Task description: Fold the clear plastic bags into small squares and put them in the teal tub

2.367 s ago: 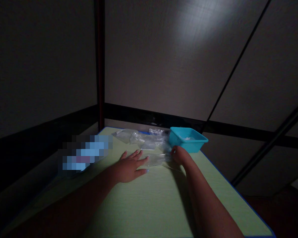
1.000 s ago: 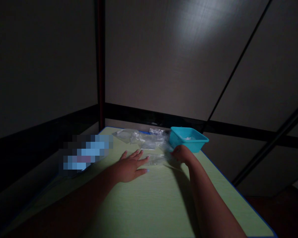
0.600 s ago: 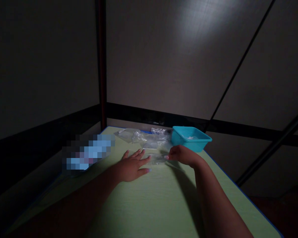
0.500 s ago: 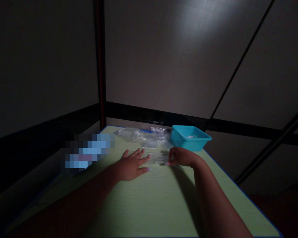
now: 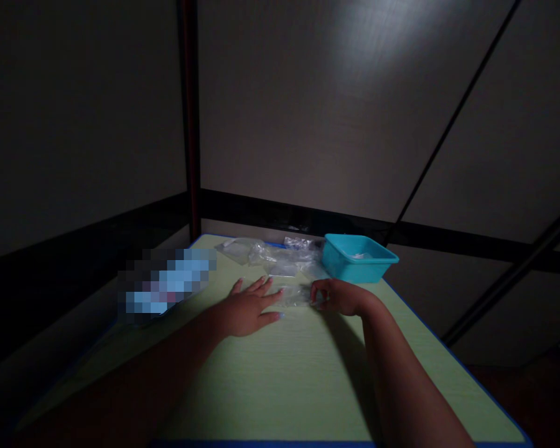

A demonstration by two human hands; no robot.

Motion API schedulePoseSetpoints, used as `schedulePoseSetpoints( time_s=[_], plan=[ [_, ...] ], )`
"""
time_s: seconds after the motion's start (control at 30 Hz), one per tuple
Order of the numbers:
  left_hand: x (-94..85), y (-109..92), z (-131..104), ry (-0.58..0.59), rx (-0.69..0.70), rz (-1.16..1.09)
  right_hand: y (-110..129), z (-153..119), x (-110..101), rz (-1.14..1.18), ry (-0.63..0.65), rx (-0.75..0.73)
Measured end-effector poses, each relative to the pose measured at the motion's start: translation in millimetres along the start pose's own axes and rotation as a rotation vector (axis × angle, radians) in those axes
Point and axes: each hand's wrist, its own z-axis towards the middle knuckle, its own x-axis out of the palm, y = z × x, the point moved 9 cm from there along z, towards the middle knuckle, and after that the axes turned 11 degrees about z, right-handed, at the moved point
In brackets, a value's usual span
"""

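A clear plastic bag (image 5: 295, 296) lies flat on the pale green table (image 5: 270, 379) between my two hands. My left hand (image 5: 252, 311) rests with its fingers spread over the left part of the bag. At the bag's right end, my right hand (image 5: 338, 296) has its fingers curled and pinched on the plastic. Farther back, more clear plastic bags (image 5: 282, 267) lie in a loose, crumpled row.
A turquoise plastic basket (image 5: 357, 270) stands at the back right with something clear or whitish inside. A pixelated light blue thing (image 5: 168, 283) sits at the left table edge. Dark panelled walls (image 5: 298, 124) rise behind the table.
My right hand has shifted slightly to the left along the bag, its fingers curled in more. My left hand stays spread in place.
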Motion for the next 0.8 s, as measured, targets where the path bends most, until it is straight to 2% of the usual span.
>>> schedulePoseSetpoints(
  time_s=[0.2, 0.47, 0.8],
  plan=[
    [-1.1, 0, -1, 0.014, -0.004, -0.012, -5, 1, 2, -0.001, 0.014, 0.057],
    [-0.7, 0, 0, 0.000, -0.003, -0.033, -9, 1, 2, -0.009, 0.009, 0.056],
    [-0.8, 0, -1, -0.007, 0.002, -0.011, -15, -7, -1, -0.052, 0.048, 0.169]
  ],
)
